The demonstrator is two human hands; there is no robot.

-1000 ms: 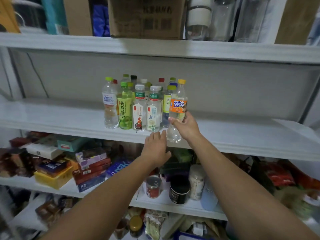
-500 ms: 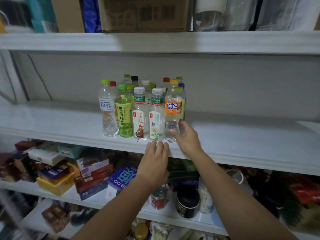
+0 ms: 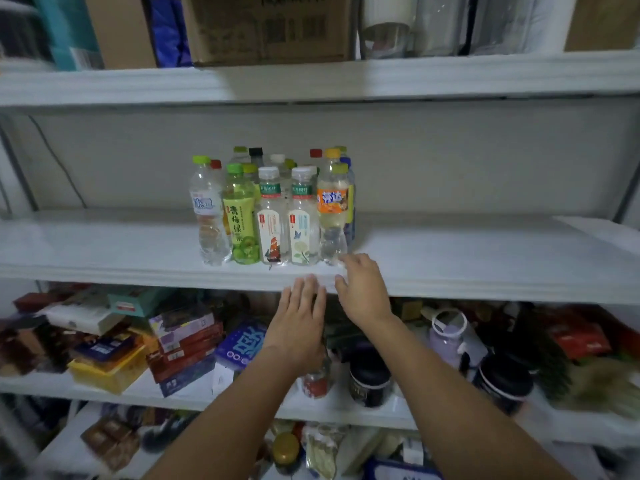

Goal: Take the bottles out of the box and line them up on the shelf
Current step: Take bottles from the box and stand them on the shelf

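So the bottles are all standing bunched up on the middle shelf, a bit left of its centre and right up near the front edge. Front row from the left: a clear water bottle with a blue label, a green tea bottle, two white-label bottles side by side, then an orange-label bottle at the right end. They're packed pretty much shoulder to shoulder. Behind them is a second bunch, mostly just caps showing: red, black, white, green, yellow.

The right hand is over the shelf's front edge, just beside the foot of the orange-label bottle. Its grip is loose, fingers apart and holding nothing. The fingertips are blurry, so I can't tell if they touch the bottle. The left hand sits just left of it, in front of the shelf's front lip, fingers straight and close together, grip empty too.

The shelf above has a cardboard box and some clear containers to its right. The shelf below is crammed. There are stacked packets and a yellow box toward the left end. A red can and a black jar sit under the hands, and a lilac bottle is further right.
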